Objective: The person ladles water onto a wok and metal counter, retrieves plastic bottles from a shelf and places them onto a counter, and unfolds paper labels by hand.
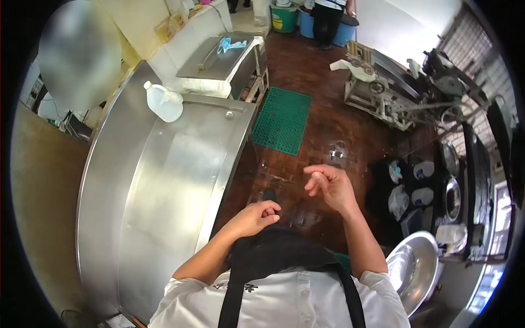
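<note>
Both hands hang in mid-air in front of my black apron (273,252). My left hand (256,217) is loosely curled, its thumb a little apart from the fingers, and nothing shows in it. Higher up and to the right, my right hand (332,187) has its index finger reaching left and the others half bent, also with nothing visible in it. The steel table (169,180) to my left is the surface nearest my left hand, without contact. On its far end stands a whitish plastic jug (164,103) with a pale yellow cap.
A green mat (282,121) lies on the wet-looking brown floor (322,136). Beyond the table, a steel-topped stand (210,60) carries a blue cloth-like item (231,45). Machinery (377,87) and a large steel basin (410,268) are on my right. Another person (327,22) stands at the back.
</note>
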Available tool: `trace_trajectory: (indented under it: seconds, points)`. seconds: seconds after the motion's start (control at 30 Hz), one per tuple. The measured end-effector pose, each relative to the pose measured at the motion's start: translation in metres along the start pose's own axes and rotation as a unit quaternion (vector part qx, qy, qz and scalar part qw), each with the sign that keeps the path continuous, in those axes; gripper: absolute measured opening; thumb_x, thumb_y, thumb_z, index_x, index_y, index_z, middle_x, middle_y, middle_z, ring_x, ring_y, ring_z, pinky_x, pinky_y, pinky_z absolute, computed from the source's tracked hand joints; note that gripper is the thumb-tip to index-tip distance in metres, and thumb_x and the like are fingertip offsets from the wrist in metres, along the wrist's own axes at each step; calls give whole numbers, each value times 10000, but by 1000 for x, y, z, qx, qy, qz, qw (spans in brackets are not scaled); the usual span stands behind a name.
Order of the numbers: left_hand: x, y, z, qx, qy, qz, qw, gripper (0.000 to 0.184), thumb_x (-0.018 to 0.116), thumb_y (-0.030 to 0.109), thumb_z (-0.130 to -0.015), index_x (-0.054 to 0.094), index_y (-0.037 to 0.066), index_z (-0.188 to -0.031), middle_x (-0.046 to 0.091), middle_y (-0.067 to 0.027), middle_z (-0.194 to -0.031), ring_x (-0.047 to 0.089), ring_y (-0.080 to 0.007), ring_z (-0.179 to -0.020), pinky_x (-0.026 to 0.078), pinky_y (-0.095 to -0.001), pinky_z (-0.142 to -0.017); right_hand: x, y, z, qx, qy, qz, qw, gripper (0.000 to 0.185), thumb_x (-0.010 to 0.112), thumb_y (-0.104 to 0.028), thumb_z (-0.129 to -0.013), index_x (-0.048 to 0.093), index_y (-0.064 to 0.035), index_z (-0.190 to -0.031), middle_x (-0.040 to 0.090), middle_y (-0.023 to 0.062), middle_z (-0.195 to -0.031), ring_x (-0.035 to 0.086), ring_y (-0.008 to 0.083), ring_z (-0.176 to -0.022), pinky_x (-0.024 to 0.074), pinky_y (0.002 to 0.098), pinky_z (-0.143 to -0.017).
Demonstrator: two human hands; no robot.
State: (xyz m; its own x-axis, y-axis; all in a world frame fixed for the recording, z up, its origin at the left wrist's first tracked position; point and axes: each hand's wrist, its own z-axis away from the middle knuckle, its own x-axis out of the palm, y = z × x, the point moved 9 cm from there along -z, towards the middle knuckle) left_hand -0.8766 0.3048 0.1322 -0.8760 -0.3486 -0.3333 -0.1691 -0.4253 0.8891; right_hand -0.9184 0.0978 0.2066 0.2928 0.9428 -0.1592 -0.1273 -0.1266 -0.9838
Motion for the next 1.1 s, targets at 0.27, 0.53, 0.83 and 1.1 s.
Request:
trace_trajectory:
  seconds: [0.27,0.53,0.83,1.1]
  points:
    - [-120,14,-148,38,13,-27,999,315,686,194,-923,626,16,-1176,668,-105,-907,635,-217,-810,517,-350,-755,-56,0,-145,-73,12,167,983,563,570,94,-891,490,-82,-1420,560,156,-1357,636,243,-1123,502,352,-985]
    - [-172,84,-303,163,-40,-121,978,340,681,219,-905,616,31,-1181,654,-138,-956,635,-308,-886,506,-404,-811,-154,79,-204,63,84,144,984,403,645,-16,-915,579,-29,-1312,663,98,-1184,631,180,-1102,483,304,-969]
    - [-206,88,-456,81,-60,-124,987,391,695,253,-914,599,48,-1233,673,-133,-992,653,-272,-884,522,-372,-788,-272,112,-359,162,115,117,973,103,669,19,-881,672,-18,-977,675,21,-806,625,110,-776,506,263,-714]
    - [-296,67,-519,-24,93,-28,995,360,683,187,-928,592,30,-1238,678,-86,-913,648,-190,-794,524,-332,-747,-256,19,-579,-6,-103,205,973,439,460,-342,-1053,608,-5,-814,594,117,-697,596,235,-691,474,373,-675]
